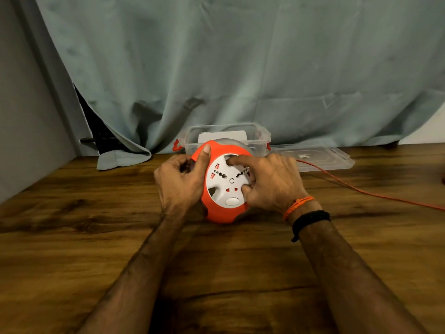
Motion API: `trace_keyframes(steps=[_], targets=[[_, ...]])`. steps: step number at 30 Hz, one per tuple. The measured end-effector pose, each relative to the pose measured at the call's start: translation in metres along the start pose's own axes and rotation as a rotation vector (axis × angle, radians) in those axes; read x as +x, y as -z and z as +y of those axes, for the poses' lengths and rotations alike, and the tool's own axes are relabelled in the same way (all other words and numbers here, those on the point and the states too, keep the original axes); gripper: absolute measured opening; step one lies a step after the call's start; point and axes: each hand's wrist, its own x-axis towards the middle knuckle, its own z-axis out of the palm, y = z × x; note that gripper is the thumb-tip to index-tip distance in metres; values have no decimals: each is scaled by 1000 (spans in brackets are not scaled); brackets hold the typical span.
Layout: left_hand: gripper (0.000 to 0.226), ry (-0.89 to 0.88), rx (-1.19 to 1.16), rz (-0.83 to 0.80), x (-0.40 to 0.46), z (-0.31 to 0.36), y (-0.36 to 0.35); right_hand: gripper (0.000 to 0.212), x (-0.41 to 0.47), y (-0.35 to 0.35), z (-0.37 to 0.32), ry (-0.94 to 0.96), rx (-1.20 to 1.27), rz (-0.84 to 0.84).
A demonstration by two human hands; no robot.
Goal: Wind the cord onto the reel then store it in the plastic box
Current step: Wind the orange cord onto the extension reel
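Note:
An orange cord reel (218, 212) with a white socket face stands tilted on the wooden table (72, 237). My left hand (180, 184) grips its left side, thumb along the orange rim. My right hand (272, 182) rests on the white face, with one finger in an upper recess and another in a lower recess. The orange cord (361, 190) trails from behind my right hand across the table to the right edge of view. Behind the reel sits a clear plastic box (192, 145), open, with orange latches.
The box's clear lid (320, 160) lies flat to the right of the box. A grey-green curtain (216, 68) hangs behind and drapes onto the table at the back left. A grey wall runs along the left.

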Motion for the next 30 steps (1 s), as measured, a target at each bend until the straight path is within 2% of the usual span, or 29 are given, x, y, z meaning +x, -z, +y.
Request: trace_keyframes(steps=[3,5,7,10,16,19,23,25,30], targets=[[60,1,11,92,0,1,-3,61,-4,0,-3,-97,18,96],[57,36,-13,138,-1,3,-5,65,-6,-5,-13,-234,38,160],[52,52,-38,175,-2,3,-6,72,-4,-10,-25,-348,45,186],[44,62,-31,172,-3,2,-6,75,-1,-12,-33,-394,71,174],[40,85,-14,148,1,-2,-4,74,-1,-8,-26,-305,117,165],[37,113,-31,116,3,-5,-1,54,0,0,-17,-243,182,227],[43,106,-29,85,3,-6,-1,27,-1,10,-10,-124,207,165],[50,92,-23,85,4,-7,-2,31,-2,14,-8,-55,232,84],[59,83,-21,83,5,-5,-1,60,-1,14,-4,44,169,-39]])
